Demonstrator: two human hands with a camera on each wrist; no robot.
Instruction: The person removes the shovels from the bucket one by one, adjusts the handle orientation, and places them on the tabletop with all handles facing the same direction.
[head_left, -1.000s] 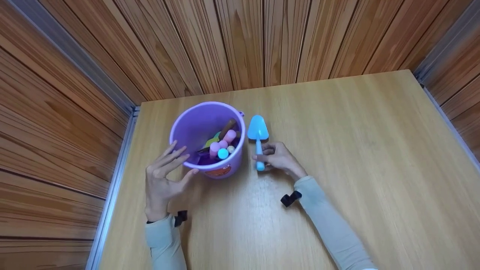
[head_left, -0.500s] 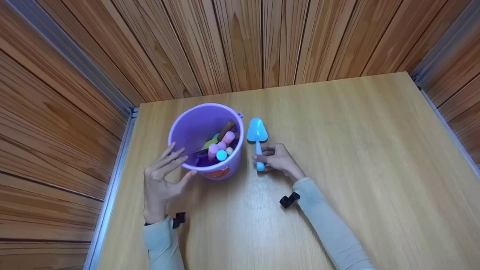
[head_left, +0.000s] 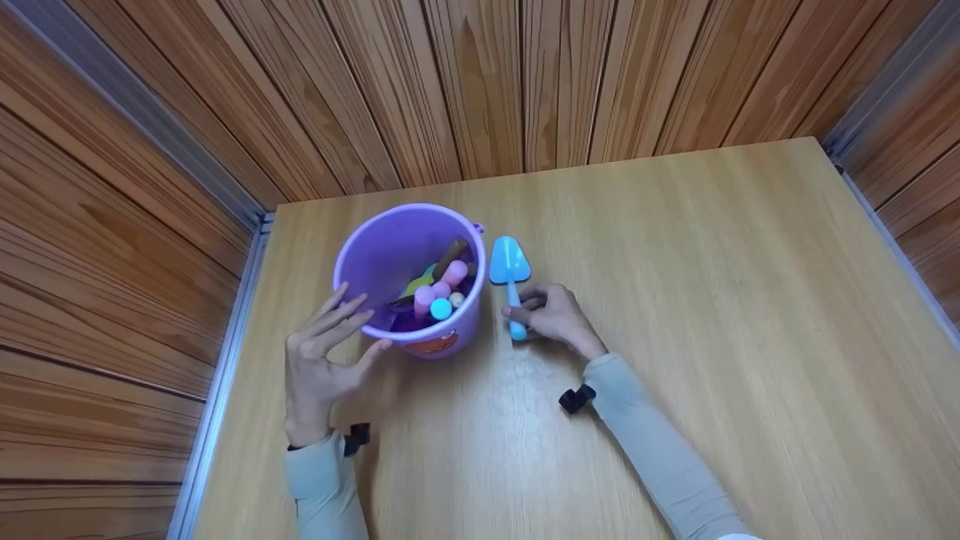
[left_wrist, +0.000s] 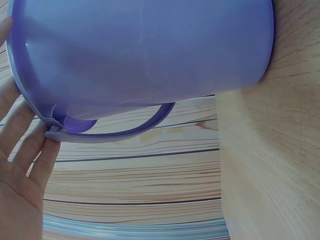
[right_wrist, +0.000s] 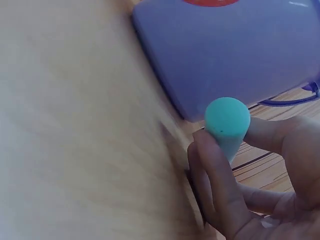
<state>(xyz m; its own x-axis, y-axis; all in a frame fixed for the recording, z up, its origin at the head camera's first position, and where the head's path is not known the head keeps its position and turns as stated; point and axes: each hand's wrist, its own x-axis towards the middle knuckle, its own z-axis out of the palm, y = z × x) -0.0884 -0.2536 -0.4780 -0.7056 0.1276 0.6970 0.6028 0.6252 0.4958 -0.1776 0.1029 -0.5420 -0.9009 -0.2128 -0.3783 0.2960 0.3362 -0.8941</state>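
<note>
A purple bucket (head_left: 375,251) stands on the wooden table, left of centre. My left hand (head_left: 322,364) touches its near left rim with spread, nearly straight fingers, the thumb outside the wall. In the left wrist view the fingertips lie along the rim, close to where the purple carrying handle (left_wrist: 142,131) joins it. Just right of the bucket, my right hand (head_left: 556,311) pinches the handle of a light blue toy shovel (head_left: 510,261) between thumb and fingers, blade pointing away from me. The right wrist view shows the round handle end (right_wrist: 227,120) in that grip.
Inside the bucket lie several pieces: pink rounded ones (head_left: 454,272), a bright blue round end (head_left: 441,308), a brown stick (head_left: 451,256) and a yellow-green piece (head_left: 418,283). Wood-panelled walls (head_left: 487,90) rise behind and beside the table (head_left: 712,300).
The shovel's blade has shifted very slightly toward me while the right hand keeps its pinch. The left hand stays at the bucket rim, and the whole head view drifts a little.
</note>
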